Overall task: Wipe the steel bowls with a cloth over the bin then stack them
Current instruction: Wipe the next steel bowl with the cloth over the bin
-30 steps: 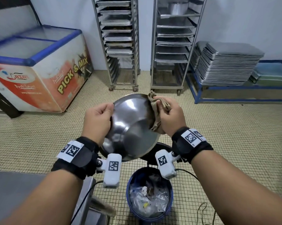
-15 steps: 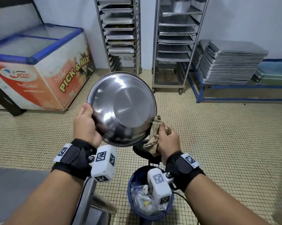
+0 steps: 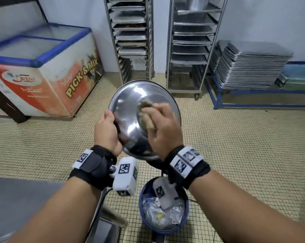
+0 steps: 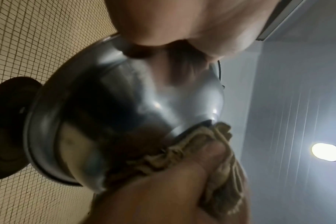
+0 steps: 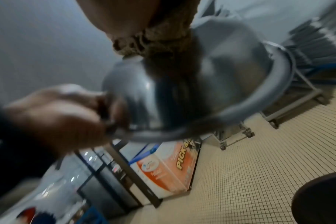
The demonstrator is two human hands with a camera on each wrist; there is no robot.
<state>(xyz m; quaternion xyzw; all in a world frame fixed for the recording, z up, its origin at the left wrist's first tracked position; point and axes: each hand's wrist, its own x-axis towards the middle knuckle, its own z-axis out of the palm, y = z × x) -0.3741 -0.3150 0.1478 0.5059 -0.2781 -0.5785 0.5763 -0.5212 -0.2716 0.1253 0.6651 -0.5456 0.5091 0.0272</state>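
Note:
A steel bowl [image 3: 128, 109] is held bottom-up above the blue bin [image 3: 163, 230], its outer base turned toward me. My left hand [image 3: 107, 130] grips the bowl's left rim, thumb on the outside. My right hand [image 3: 163, 128] holds a bunched tan cloth [image 3: 145, 113] and presses it on the bowl's base. The left wrist view shows the bowl [image 4: 125, 115] from below with the cloth [image 4: 217, 151] at its base edge. In the blurred right wrist view the cloth [image 5: 153, 40] sits on top of the bowl [image 5: 211, 84].
The bin holds crumpled plastic waste, and its dark lid [image 3: 155, 163] leans behind it. A steel counter [image 3: 25, 204] is at lower left. A chest freezer [image 3: 42, 72], two tray racks [image 3: 192, 41] and stacked steel trays [image 3: 250, 67] line the far wall across the tiled floor.
The bowl was turned from tilted to base-up and came lower. My right hand moved the cloth from the bowl's lower right edge onto its base. The left hand kept its grip.

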